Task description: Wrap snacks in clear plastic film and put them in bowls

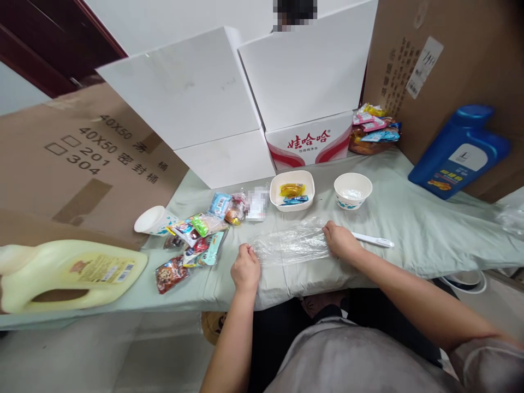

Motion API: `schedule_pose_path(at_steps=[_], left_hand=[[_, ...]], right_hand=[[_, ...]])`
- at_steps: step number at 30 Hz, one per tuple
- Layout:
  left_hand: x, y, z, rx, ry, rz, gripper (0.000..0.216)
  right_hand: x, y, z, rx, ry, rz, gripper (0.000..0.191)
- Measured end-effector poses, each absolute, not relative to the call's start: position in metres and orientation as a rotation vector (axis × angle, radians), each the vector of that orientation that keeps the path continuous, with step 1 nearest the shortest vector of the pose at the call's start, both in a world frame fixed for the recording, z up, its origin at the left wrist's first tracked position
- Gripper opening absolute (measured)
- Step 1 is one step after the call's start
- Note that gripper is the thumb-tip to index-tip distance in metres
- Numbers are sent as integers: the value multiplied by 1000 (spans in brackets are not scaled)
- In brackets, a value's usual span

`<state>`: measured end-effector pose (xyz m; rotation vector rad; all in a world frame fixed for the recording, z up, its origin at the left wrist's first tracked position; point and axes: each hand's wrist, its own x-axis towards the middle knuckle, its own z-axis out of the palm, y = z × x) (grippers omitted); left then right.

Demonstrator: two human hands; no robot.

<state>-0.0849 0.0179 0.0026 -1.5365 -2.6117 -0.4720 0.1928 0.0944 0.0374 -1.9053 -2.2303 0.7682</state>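
A clear plastic bag point(291, 243) is stretched flat between my two hands, just over the cloth. My left hand point(246, 267) pinches its left end, fingers closed. At the other end my right hand point(340, 239) grips it the same way. A white plastic handle point(374, 239) lies beside my right hand, its other end hidden by the hand. Behind the bag stands a white square bowl point(275, 203) holding a yellow packet point(292, 190) and a blue packet point(295, 200). To its right is a round paper bowl point(353, 204) with something clear inside.
Several snack packets point(196, 234) and a tipped paper cup point(150, 221) lie left. A yellow jug point(73, 275) and a blue bottle point(460, 150) stand at the sides. White boxes point(221, 109) and brown cartons point(77, 169) wall the back; a filled bowl point(370, 143) sits back right.
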Motion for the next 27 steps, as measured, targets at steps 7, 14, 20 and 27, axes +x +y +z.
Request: schedule_pose_path(at_steps=[7, 14, 20, 27], left_hand=[[-66, 15, 20, -1733, -2084, -808, 18], [-24, 17, 12, -2556, -1831, -243, 61], [-23, 17, 5, -2565, -1940, -135, 68], [-50, 13, 3, -2464, -2036, -97, 77]], right_hand=[[184, 101, 36, -1977, -2298, 676, 30], [194, 102, 41, -2023, -2292, 566, 29], [201, 87, 46, -1484, -2342, 99, 42], [190, 74, 3, -1007, -2778, 272, 72]])
